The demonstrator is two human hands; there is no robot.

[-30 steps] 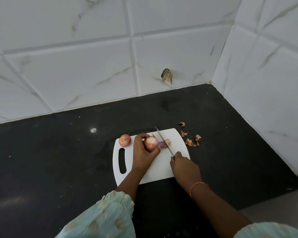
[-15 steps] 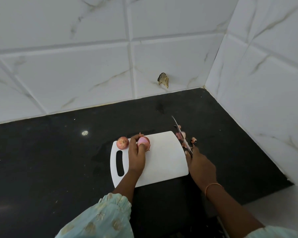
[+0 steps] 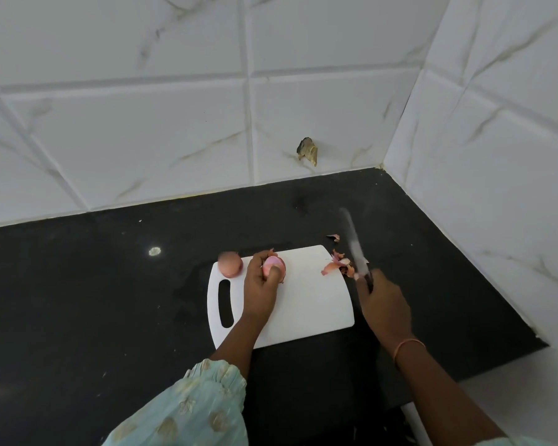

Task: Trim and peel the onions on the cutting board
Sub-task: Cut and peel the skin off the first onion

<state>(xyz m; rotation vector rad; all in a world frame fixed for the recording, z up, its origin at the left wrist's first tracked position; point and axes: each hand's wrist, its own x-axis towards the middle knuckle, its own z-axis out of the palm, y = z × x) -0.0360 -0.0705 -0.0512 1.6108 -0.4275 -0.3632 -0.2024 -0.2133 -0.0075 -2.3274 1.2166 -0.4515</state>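
1. Surface (image 3: 78, 300) is black stone tucked into a tiled corner, so plenty of dark space all round the work.
2. Cutting board (image 3: 303, 304), white with a handle slot on its 9 o'clock side, sits mid-surface with both onions up at its far-left end.
3. Left hand (image 3: 260, 286) is curled round the onion being worked (image 3: 273, 265), pinching it against the board near the 11 o'clock part. This one looks part-peeled to me: glossy pink-purple flesh showing, a bit of papery skin sticking up at its top. Whether both ends are trimmed, can't tell.
4. Right hand (image 3: 384, 300) is wrapped tight round the handle of the knife (image 3: 355, 244), out past the board's 3 o'clock edge, blade pointing toward 12 and blurry. It's well apart from the held onion.
5. Second onion (image 3: 229, 264) sits at the board's 10 o'clock corner, just beside the left hand. It has a flat cut face, so I'd guess at least one end is trimmed, but it looks like it has its skin on.
6. Peel scraps (image 3: 337, 265) are piled at the board's 2 o'clock edge, right by the blade, with one more bit out on the surface behind.
7. My read: roughly halfway, with one onion to finish peeling and the other barely started.
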